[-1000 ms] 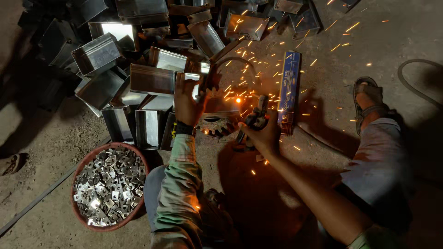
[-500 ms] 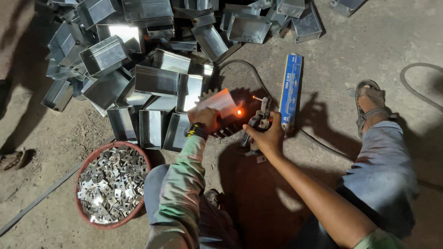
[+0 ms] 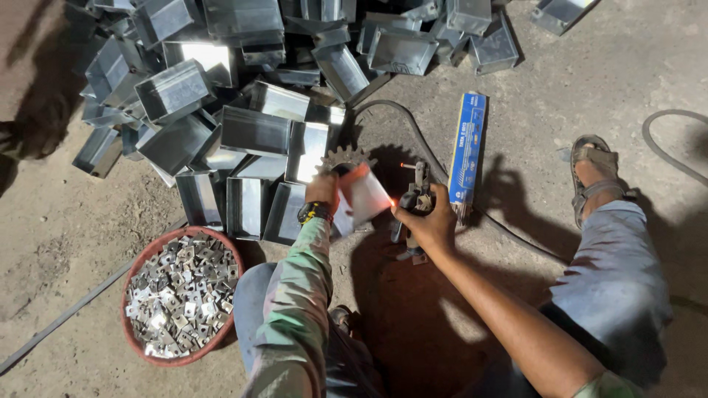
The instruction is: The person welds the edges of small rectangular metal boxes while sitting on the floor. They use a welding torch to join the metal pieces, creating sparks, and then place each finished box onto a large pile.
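dirt floor: your left hand [image 3: 322, 193] grips the metal box [image 3: 363, 196]; at its three o'clock, your right hand [image 3: 430, 225] clasps the electrode holder [image 3: 418, 193].

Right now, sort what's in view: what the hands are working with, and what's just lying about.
In hand:
left hand holding metal box
right hand holding welding holder
gear

Lying about:
box pile
bowl of small plates
blue rod packet
cable

A metal box [image 3: 363, 195] is gripped by the left hand [image 3: 322, 193], beside a toothed gear [image 3: 344, 157]. An electrode holder [image 3: 417, 193] is grasped by the right hand [image 3: 430, 225]. A red bowl [image 3: 137, 267] of small metal plates is placed beside stacked boxes [image 3: 221, 96].
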